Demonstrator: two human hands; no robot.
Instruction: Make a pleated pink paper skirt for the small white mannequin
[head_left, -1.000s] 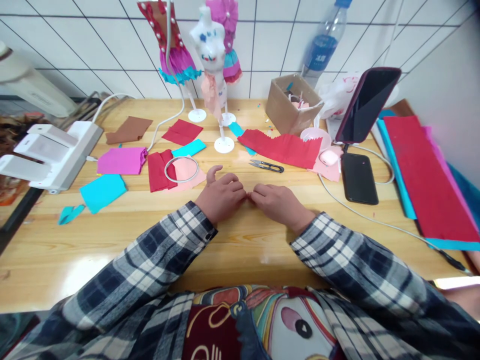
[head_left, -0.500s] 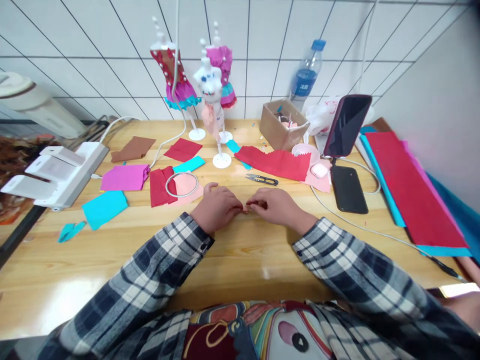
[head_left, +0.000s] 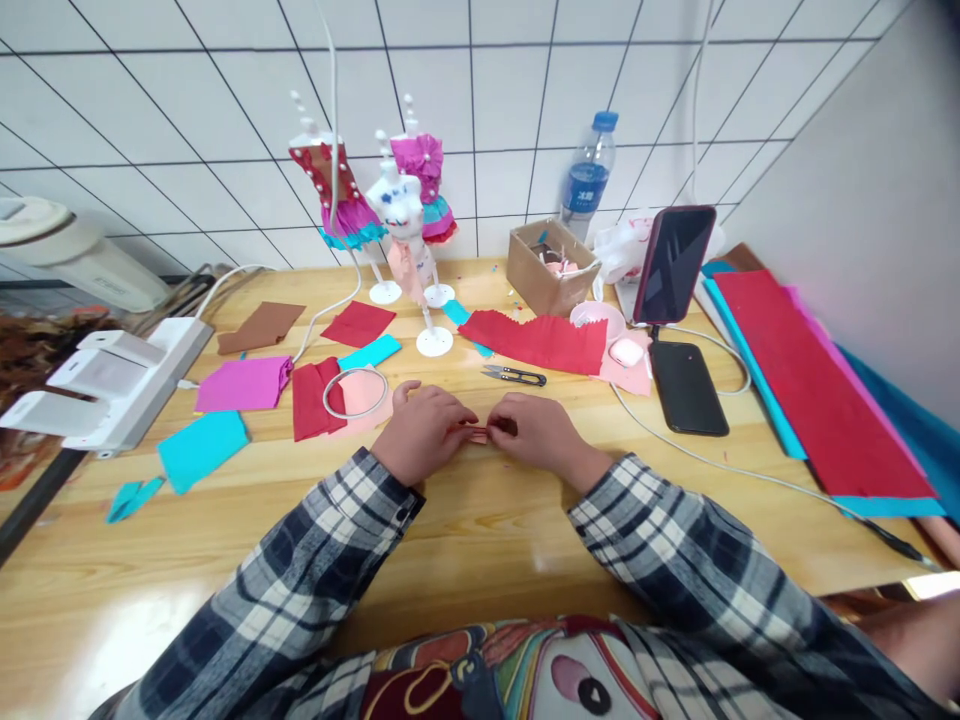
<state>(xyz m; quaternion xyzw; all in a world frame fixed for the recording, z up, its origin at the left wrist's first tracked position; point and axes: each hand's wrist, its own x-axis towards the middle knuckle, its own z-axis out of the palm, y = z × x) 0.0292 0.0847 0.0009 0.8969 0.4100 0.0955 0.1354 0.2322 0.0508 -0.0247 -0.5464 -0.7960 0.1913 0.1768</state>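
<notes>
Head view: the left hand [head_left: 427, 430] and right hand [head_left: 541, 435] face each other over the desk [head_left: 480, 540], fingertips pinching a small reddish strip [head_left: 478, 434] between them. It appears partly folded; how much remains is unclear. Beyond the hands, a white mannequin [head_left: 397, 205] bears a loose peach piece [head_left: 407, 268], seemingly unfinished. Snips [head_left: 516, 376] lie just beyond the right hand, a ring [head_left: 325, 400] on cloth beyond the left. Nothing appears to obstruct either.

One head-worn camera looks forward and down across the table [head_left: 487, 545] to the tiled wall [head_left: 511, 95].
</notes>
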